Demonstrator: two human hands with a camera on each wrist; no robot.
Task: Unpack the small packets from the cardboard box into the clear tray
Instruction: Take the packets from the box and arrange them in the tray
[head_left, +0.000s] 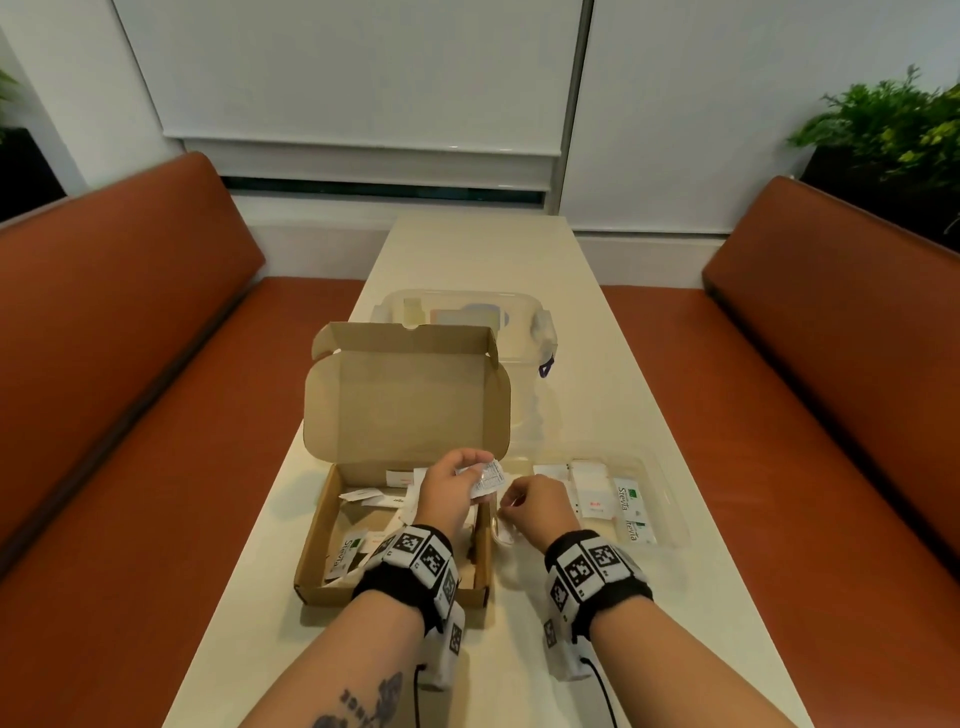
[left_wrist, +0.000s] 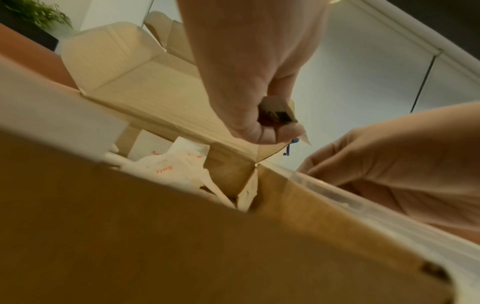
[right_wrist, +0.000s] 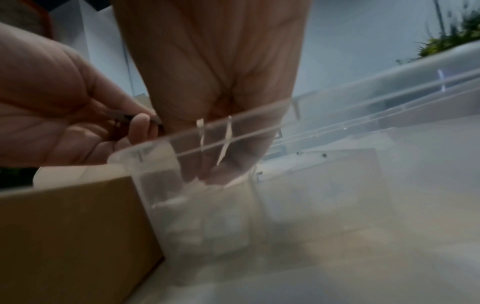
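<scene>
Packets (head_left: 374, 499) of thin white paper lie in the cardboard box (head_left: 317, 525), low in the head view, with its matte brown lid standing open. Just right of it is the clear tray (head_left: 660, 467), glossy plastic, already holding flat sachets (head_left: 626, 499). The left hand (head_left: 449, 486) pinches one printed packet (head_left: 488, 480) above the box's right wall. Only the left wrist view shows its thumb and finger closed on it. The right hand (head_left: 537, 506) sits curled over the tray's left edge; whether it grips something I cannot tell.
</scene>
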